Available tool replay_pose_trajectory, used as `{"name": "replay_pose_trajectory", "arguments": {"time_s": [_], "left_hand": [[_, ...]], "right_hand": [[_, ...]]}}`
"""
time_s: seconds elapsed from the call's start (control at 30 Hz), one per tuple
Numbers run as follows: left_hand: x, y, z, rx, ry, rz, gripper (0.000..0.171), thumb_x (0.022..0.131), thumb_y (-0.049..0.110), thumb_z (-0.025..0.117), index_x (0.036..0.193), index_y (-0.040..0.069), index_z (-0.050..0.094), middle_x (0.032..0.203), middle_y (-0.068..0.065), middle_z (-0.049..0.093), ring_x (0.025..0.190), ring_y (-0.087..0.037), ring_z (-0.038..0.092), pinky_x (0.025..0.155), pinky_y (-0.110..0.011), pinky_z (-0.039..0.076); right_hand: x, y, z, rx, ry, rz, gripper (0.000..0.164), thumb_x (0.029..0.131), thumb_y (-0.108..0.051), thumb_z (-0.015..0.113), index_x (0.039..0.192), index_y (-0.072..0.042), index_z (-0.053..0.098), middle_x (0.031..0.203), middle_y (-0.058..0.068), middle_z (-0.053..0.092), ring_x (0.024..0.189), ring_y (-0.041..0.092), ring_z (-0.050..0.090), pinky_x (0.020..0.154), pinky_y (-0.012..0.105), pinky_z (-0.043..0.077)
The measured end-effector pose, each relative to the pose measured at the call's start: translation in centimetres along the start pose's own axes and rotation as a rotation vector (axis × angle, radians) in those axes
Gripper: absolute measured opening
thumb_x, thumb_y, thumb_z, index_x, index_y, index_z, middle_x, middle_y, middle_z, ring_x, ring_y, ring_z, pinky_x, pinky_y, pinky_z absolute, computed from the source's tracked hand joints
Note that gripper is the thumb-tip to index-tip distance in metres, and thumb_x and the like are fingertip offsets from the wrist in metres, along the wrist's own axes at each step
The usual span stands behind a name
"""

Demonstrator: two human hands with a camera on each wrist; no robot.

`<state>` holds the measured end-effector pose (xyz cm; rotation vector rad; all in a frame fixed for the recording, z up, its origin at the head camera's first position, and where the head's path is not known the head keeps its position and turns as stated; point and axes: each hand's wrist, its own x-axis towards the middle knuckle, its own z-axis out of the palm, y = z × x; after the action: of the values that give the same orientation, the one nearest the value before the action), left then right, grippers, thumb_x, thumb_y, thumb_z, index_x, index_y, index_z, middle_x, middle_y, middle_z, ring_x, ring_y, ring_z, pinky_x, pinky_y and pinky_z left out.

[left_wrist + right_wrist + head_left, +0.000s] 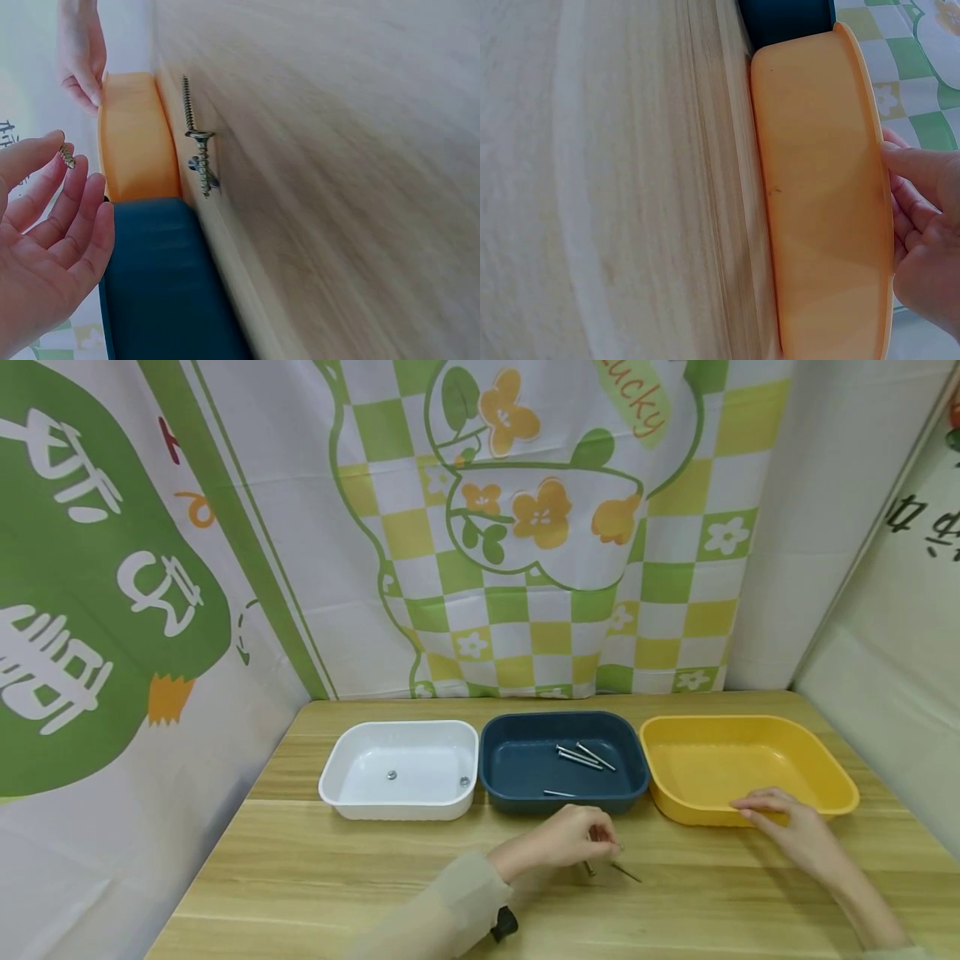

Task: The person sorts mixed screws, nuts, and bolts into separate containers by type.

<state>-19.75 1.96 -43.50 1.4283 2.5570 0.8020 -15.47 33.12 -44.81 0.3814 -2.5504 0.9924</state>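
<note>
so, wooden table (300, 877), cloth (517, 631) behind; left hand (572, 837) pinching screw (67, 156), right hand (797, 828) perhaps gripping yellow bin (690, 814).

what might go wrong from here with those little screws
The left hand pinches a small screw, which might slip out. The loose screws lie close together on the table and could get knocked. The right hand holds the yellow tray; a tug might tip it.

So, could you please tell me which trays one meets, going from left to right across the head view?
White tray holding two small nuts, dark blue tray holding bolts, yellow tray with the right hand at its near rim.
</note>
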Motion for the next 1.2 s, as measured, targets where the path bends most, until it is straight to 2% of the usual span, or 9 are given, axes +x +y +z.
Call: {"name": "replay_pose_trajectory", "arguments": {"time_s": [0.13, 0.4, 0.7, 1.0, 1.2], "left_hand": [[0.5, 0.1, 0.0, -0.003, 0.034, 0.011, 0.005, 0.083, 0.017, 0.062, 0.083, 0.013, 0.066, 0.077, 0.009, 0.060, 0.067, 0.009, 0.047, 0.061, -0.003, 0.036], [1.2, 0.6, -0.2, -0.055, 0.051, -0.010, 0.006, 0.083, 0.018, 0.062, 0.085, 0.014, 0.066, 0.080, 0.009, 0.060, 0.068, 0.010, 0.047, 0.061, -0.003, 0.037], [2.2, 0.9, -0.1, -0.035, 0.108, 0.002, 0.007, 0.082, 0.020, 0.063, 0.085, 0.014, 0.066, 0.078, 0.009, 0.060, 0.068, 0.010, 0.046, 0.062, -0.003, 0.037], [3.5, 1.4, 0.3, -0.109, 0.106, -0.052, 0.008, 0.084, 0.020, 0.060, 0.087, 0.014, 0.065, 0.077, 0.011, 0.058, 0.065, 0.009, 0.045, 0.059, -0.004, 0.036], [4.4, 1.4, 0.6, -0.134, 0.130, -0.083, 0.008, 0.085, 0.020, 0.060, 0.088, 0.014, 0.065, 0.077, 0.012, 0.058, 0.066, 0.008, 0.045, 0.060, -0.004, 0.036]], "right_hand": [[0.0, 0.0, 0.0, 0.003, 0.001, 0.001, 0.010, 0.082, -0.006, 0.061, 0.090, -0.003, 0.067, 0.089, -0.017, 0.054, 0.087, -0.018, 0.038, 0.074, 0.000, 0.022], [0.0, -0.1, 0.1, 0.012, 0.019, -0.026, 0.009, 0.081, -0.004, 0.062, 0.089, -0.002, 0.066, 0.088, -0.017, 0.054, 0.087, -0.018, 0.038, 0.075, 0.000, 0.022], [0.0, 0.0, 0.0, 0.011, 0.000, -0.002, 0.010, 0.082, -0.005, 0.061, 0.090, -0.004, 0.067, 0.089, -0.018, 0.053, 0.088, -0.018, 0.037, 0.074, 0.000, 0.021], [-0.1, 0.1, 0.1, 0.018, 0.010, -0.013, 0.009, 0.081, -0.004, 0.061, 0.089, -0.002, 0.066, 0.088, -0.016, 0.054, 0.087, -0.018, 0.038, 0.075, 0.000, 0.021], [0.0, 0.1, 0.2, 0.019, 0.014, -0.022, 0.009, 0.081, -0.004, 0.061, 0.088, -0.003, 0.067, 0.088, -0.017, 0.054, 0.087, -0.018, 0.039, 0.075, 0.000, 0.021]]}}
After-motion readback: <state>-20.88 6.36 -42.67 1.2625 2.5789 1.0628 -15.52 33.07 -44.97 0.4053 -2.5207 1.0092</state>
